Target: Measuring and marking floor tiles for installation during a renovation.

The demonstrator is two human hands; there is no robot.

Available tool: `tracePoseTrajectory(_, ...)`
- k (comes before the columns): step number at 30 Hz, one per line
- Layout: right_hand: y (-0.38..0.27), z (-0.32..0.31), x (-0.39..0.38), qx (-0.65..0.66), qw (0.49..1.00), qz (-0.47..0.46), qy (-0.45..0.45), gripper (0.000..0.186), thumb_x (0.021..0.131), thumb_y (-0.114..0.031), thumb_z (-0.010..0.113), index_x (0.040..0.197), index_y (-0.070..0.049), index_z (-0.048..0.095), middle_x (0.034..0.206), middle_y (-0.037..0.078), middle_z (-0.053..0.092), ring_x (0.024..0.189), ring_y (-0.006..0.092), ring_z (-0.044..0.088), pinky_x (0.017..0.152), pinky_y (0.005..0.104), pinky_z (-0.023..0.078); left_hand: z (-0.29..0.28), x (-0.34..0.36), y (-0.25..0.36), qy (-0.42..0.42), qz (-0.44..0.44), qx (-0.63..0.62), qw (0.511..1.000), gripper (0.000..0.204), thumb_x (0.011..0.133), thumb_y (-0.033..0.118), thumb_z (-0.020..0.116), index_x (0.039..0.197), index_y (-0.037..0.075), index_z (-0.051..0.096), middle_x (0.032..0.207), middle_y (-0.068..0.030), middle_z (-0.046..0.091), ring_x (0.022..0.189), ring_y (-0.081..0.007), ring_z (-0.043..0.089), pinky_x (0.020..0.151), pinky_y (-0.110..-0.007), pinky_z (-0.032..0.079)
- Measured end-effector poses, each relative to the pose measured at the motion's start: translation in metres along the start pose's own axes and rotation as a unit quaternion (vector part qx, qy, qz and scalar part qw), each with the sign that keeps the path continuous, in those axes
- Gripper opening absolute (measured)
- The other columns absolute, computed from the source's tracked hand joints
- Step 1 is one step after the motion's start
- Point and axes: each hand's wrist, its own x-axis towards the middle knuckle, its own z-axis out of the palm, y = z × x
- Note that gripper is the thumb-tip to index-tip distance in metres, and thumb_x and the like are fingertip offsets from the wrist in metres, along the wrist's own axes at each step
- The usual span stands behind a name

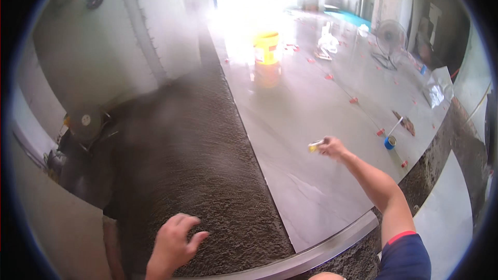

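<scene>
Nearest the camera is a dark blue sleeve (407, 259) with a red edge, between four and five o'clock from the middle of the view. The small yellow-and-white object (314, 147) is between three and four o'clock, over the pale tiled floor (290, 114). A brown mortar bed (197, 150) borders the tiles towards eight o'clock. At five o'clock a long metal bar (332, 241) crosses in front of the tiles' near end. A blue tin (390, 142) with a white stick is at three o'clock, red clips (329, 77) dot the tile joints, and a yellow bucket (266, 47) stands at twelve. A fan (390, 39) is at two o'clock.

The right hand (333, 148) is closed around the small object, gripping it at the fingertips; its exact kind is too small to tell. The left hand (179, 241), at seven o'clock, is bare and half open, fingers curled and thumb apart, in front of the mortar; whether it touches it, I cannot tell.
</scene>
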Motion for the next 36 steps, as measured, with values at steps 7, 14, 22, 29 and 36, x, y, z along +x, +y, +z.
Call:
tracePoseTrajectory(7, -0.185, 0.199, -0.206, 0.159, 0.888, 0.063, -0.426, 0.032, 0.096, -0.011, 0.061, 0.127, -0.003, 0.059, 0.124, 0.016, 0.060, 0.118, 0.0266, 0.058, 0.102, 0.0372, 0.047, 0.032, 0.013, 0.017, 0.000, 0.152, -0.040, 0.988, 0.093, 0.072, 0.050, 0.083, 0.143, 0.006, 0.042, 0.142, -0.0208, 0.042, 0.135, -0.0385, 0.039, 0.112, -0.049, 0.033)
tracePoseTrajectory(14, -0.233, 0.244, -0.277, -0.172, 0.810, -0.267, -0.492, 0.028, 0.093, -0.024, 0.066, 0.112, -0.003, 0.063, 0.121, 0.014, 0.045, 0.105, 0.0275, 0.056, 0.088, 0.0389, 0.049, 0.049, -0.016, 0.003, -0.147, -0.032, -0.507, 0.849, 0.108, 0.072, 0.026, 0.083, 0.153, 0.007, 0.015, 0.142, -0.0219, 0.040, 0.131, -0.0332, 0.046, 0.110, -0.045, 0.039)
tracePoseTrajectory(22, -0.266, 0.184, -0.244, 0.323, 0.881, -0.149, -0.312, 0.016, 0.090, -0.021, 0.060, 0.101, -0.010, 0.065, 0.114, 0.010, 0.062, 0.106, 0.0226, 0.058, 0.100, 0.0429, 0.043, 0.055, -0.061, -0.091, -0.307, -0.263, -0.389, 0.827, 0.048, 0.092, 0.055, 0.061, 0.106, 0.010, 0.073, 0.092, -0.0029, 0.064, 0.091, -0.0153, 0.059, 0.082, -0.033, 0.045)
tracePoseTrajectory(29, -0.305, -0.039, -0.100, 0.457, 0.871, -0.152, 0.096, 0.030, 0.094, -0.026, 0.062, 0.098, 0.002, 0.051, 0.089, 0.013, 0.060, 0.084, 0.0243, 0.063, 0.076, 0.0350, 0.057, 0.011, -0.147, -0.166, -0.402, -0.233, -0.307, 0.831, 0.038, 0.100, 0.043, 0.053, 0.102, 0.011, 0.073, 0.090, -0.0025, 0.068, 0.086, -0.0125, 0.061, 0.083, -0.031, 0.048)
tracePoseTrajectory(36, -0.233, 0.176, -0.156, 0.271, 0.931, -0.131, -0.205, 0.045, 0.098, -0.047, 0.053, 0.115, -0.007, 0.063, 0.112, 0.010, 0.069, 0.110, 0.0233, 0.062, 0.095, 0.0401, 0.048, 0.029, -0.153, -0.133, -0.355, -0.305, -0.462, 0.753, 0.045, 0.102, 0.045, 0.051, 0.089, 0.007, 0.070, 0.080, 0.0005, 0.065, 0.078, -0.0102, 0.059, 0.075, -0.029, 0.049)
